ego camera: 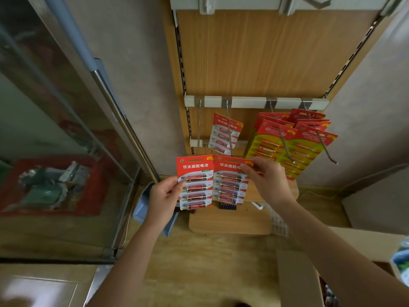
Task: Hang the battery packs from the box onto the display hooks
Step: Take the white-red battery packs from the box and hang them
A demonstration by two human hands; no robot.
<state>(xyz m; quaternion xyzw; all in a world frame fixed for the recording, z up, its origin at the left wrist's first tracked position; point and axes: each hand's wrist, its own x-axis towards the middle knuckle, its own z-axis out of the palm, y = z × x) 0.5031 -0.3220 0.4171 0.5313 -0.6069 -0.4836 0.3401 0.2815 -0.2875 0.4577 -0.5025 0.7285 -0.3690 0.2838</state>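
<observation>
My left hand (163, 196) pinches the left edge of a red battery pack (195, 182) with four cells. Beside it, my right hand (266, 180) pinches the top right corner of a second red battery pack (230, 181), whose hang slot sits near the tip of a long display hook (229, 131). One matching pack (225, 135) hangs further back on that hook. The leftmost hook (199, 127) is bare. Two hooks on the right carry several red-and-yellow battery packs (290, 147). The cardboard box (309, 273) stands open at the lower right.
A white rail (250, 102) on the wooden back panel (265, 52) holds the hooks. A glass cabinet door with a metal frame (110, 103) stands to the left. A blue dustpan (143, 204) and a round wooden base (230, 222) lie on the floor below.
</observation>
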